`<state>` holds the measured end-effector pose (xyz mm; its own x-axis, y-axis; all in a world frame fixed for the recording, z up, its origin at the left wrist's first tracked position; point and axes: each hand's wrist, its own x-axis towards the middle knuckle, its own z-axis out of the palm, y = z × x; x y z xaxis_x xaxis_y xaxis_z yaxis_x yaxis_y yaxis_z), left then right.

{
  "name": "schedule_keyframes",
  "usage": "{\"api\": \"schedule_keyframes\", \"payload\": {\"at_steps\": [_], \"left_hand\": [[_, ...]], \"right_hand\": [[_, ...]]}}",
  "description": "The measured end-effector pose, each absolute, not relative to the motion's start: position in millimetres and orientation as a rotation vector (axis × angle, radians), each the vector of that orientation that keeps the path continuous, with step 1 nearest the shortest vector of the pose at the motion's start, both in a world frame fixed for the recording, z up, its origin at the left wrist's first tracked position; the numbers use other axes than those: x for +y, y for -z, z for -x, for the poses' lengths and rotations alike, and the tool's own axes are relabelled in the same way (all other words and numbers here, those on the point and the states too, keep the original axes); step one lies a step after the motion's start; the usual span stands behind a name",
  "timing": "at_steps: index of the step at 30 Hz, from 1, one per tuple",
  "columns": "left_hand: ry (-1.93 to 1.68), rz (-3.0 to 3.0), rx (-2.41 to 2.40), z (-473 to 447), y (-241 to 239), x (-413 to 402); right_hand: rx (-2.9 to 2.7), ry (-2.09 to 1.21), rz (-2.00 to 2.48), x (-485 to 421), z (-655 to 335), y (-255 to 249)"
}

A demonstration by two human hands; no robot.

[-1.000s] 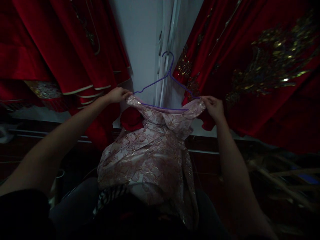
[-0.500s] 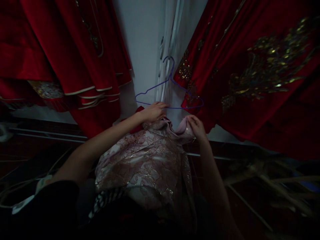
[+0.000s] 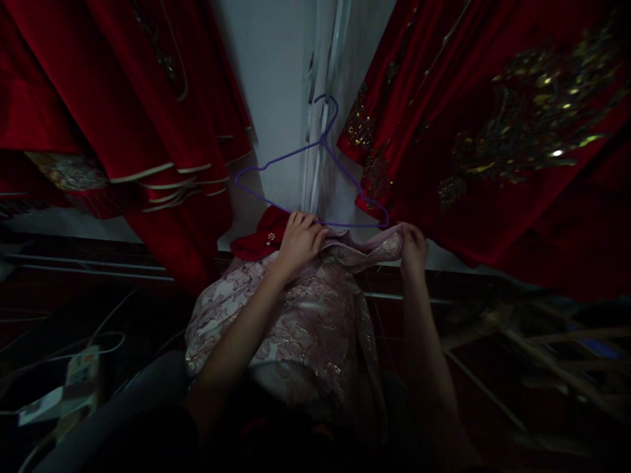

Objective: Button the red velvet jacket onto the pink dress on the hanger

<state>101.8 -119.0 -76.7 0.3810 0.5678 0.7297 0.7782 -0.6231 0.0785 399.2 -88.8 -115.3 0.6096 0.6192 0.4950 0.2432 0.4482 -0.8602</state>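
Note:
A pale pink brocade garment (image 3: 305,322) with a shiny raised pattern lies over my lap, its top edge toward the wall. My right hand (image 3: 413,246) pinches the right end of that edge and holds it out to the side. Bent over the edge further left, my left hand (image 3: 300,242) has its fingers closed on the cloth, close below the bottom bar of a purple hanger (image 3: 290,156). The hanger is tilted and bears nothing. Beside my left hand lies a piece of red cloth (image 3: 259,243) with a small flower-shaped ornament.
Red garments (image 3: 172,131) with pale trim hang at the left. At the right hangs another red garment (image 3: 473,223) with gold sequins. A power strip (image 3: 81,371) with cables lies low at the left, and blurred wooden pieces (image 3: 532,355) lie at the right.
My right hand has moved right, drawing the garment's edge out straighter. My left hand has shifted slightly left and down. The hanger has tilted, and more of the red cloth shows.

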Motion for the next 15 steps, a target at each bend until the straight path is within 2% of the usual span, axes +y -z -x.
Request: {"api": "schedule_keyframes", "payload": {"at_steps": [8, 15], "left_hand": [[1.077, 2.446, -1.110, -66.5, 69.3, -118.3], [1.103, 2.329, -1.189, -95.3, 80.1, -116.4]], "right_hand": [[-0.923, -0.420, 1.004, -98.1, -371.2, 93.6], [-1.054, -0.260, 0.998, -125.1, -359.9, 66.6]]}}
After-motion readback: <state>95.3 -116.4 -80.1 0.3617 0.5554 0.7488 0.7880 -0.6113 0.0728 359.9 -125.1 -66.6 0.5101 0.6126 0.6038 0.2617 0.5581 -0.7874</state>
